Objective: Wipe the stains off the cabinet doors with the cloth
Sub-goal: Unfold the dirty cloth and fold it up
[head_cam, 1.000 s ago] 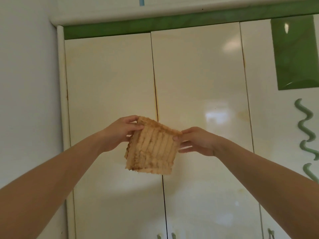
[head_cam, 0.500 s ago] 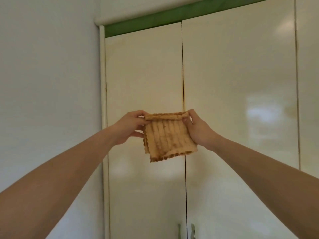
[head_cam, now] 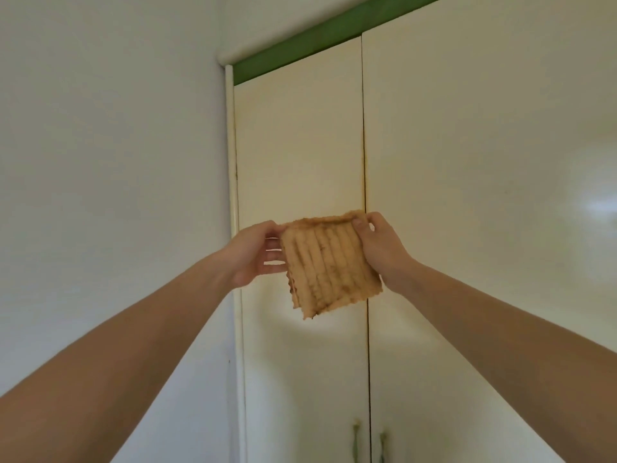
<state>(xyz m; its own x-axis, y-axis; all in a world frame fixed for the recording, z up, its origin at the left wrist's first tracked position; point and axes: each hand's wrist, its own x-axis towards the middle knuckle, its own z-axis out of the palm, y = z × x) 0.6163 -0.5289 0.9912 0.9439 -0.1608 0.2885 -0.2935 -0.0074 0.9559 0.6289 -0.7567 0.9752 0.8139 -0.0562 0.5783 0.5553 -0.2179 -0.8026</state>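
Observation:
A tan ribbed cloth [head_cam: 329,262], folded into a rough square, hangs in the air in front of two cream cabinet doors. My left hand [head_cam: 255,253] pinches its upper left corner, and my right hand [head_cam: 379,247] pinches its upper right corner. The cloth is held a little away from the left door [head_cam: 300,155], just left of the dark seam between the doors. The right door [head_cam: 467,195] is glossy, with a yellowish-brown stain running along the seam edge above the cloth.
A white wall [head_cam: 110,182] fills the left side, ending at a cream frame post [head_cam: 232,182]. A green strip [head_cam: 300,41] runs above the doors. Two small greenish handles [head_cam: 369,442] sit low beside the seam.
The view has swung left, so the doors now sit further right and more wall shows. Both hands keep hold of the cloth; my right hand shifted its grip to the top right corner.

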